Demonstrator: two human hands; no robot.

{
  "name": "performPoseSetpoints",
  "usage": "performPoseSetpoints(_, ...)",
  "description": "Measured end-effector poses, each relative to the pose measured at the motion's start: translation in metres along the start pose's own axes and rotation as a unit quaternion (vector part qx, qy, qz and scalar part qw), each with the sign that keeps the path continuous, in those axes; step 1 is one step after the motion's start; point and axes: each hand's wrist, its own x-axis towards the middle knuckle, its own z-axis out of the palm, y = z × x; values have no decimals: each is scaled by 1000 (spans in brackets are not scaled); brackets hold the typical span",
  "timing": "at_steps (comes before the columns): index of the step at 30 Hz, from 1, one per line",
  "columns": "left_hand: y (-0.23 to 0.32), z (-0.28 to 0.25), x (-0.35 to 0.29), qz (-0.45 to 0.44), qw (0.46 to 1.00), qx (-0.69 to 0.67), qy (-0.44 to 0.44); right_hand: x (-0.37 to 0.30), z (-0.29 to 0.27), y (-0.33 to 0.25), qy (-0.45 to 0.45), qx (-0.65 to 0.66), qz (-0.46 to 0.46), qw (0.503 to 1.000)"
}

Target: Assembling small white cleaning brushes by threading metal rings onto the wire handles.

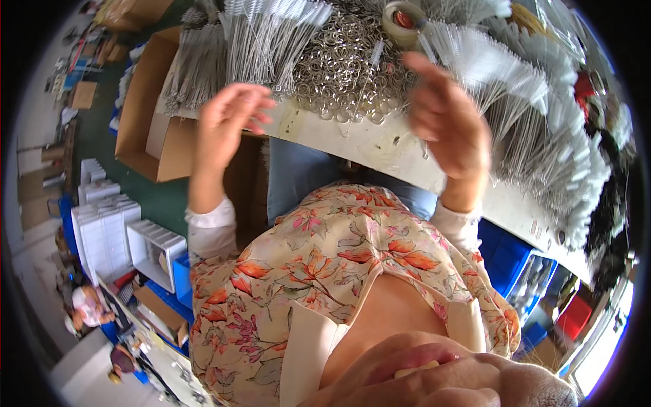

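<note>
My left hand (234, 117) hovers over the table's near edge, beside a bundle of thin wire brushes (261, 51). Its slightly curled fingers are apart, and I see nothing in them. A heap of small metal rings (344, 57) lies between my hands, with one wire brush (363, 87) lying across it. My right hand (447, 119) is raised at the right side of the heap, smeared by motion. One finger reaches out toward a tape roll (403, 24), the others are bent, and nothing shows in its grasp. More white-bristled brushes (505, 74) are piled beyond it.
The pale worktable (315, 129) runs across in front of me. An open cardboard box (142, 146) stands at its left end. White plastic crates (105, 227) are stacked on the left. Two people (91, 308) are far off at lower left. A blue bin (505, 254) sits under the table's right side.
</note>
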Motion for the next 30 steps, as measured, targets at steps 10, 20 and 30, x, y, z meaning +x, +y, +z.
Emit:
performPoseSetpoints(10,-58,75,5,93,964,-193,-156,40,1,84,68,51,25,996)
performPoseSetpoints(20,-75,93,-13,-73,939,-289,-170,33,-11,98,69,-73,45,994)
performPoseSetpoints(30,-67,104,-27,-33,956,-273,-100,26,-11,91,38,-314,61,947)
